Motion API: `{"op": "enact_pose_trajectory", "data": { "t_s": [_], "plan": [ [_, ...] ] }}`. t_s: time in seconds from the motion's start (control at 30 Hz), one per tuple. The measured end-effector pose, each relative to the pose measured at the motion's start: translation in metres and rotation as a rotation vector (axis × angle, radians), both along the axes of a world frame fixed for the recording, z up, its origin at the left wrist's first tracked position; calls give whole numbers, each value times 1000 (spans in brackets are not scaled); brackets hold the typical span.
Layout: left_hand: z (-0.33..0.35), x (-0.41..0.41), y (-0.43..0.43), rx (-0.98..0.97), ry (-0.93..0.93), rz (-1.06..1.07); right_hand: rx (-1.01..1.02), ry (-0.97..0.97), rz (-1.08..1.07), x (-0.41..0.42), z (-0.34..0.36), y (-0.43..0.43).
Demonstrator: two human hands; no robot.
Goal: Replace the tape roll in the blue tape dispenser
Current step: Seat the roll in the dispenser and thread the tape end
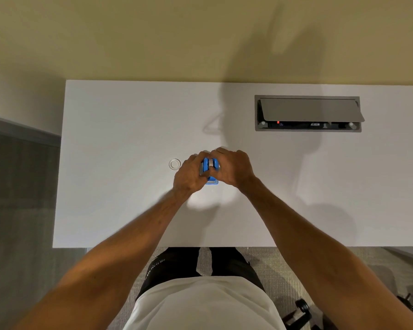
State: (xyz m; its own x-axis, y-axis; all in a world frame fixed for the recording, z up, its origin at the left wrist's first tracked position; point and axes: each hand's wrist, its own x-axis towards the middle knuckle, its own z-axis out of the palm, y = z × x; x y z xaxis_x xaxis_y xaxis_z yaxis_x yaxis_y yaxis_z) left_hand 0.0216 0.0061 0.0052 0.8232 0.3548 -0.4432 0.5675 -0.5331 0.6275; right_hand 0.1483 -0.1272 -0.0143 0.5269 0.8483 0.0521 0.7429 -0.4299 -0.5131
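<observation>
Nearest the lens is a pale shirt front with dark trousers below it, and two bare forearms run from there out over the white table (119, 129). Both hands meet on the blue tape dispenser (211, 171), which sits near the middle of the table and serves as the landmark.

Wrapped around the dispenser's left side is the left hand (188, 176), its fingers curled and closed on the body. On the dispenser's right side, the right hand (234, 167) is likewise closed, its fingertips bent over the far top edge. Between the two hands a pale band shows in the dispenser's slot, probably the tape roll (211, 163) seated inside, though whether it is the old one or the new one cannot be told. A small clear ring (174, 164), likely a spare or spent roll, lies flat on the table just left of the dispenser, apart from the left hand. Well beyond the dispenser and to its right, a grey cable hatch (308, 113) is set into the table with its lid propped open.

The step looks like working the roll at its cradle. To do it well, the left hand should pin the body steady while the right moves the roll straight along the slot, keeping fingers away from the cutter at the dispenser's near end.
</observation>
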Motion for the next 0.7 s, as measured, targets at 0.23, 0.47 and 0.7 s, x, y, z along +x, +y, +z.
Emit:
{"op": "enact_pose_trajectory", "data": {
  "t_s": [0.23,0.47,0.7],
  "plan": [
    [-1,10,5,-32,22,1,-26,43,1,6,0,7],
    [-5,12,6,-34,-1,-11,-80,-15,-32,1,-2,3],
    [-6,10,5,26,-7,-15,-64,-38,27,6,0,-3]
  ]
}}
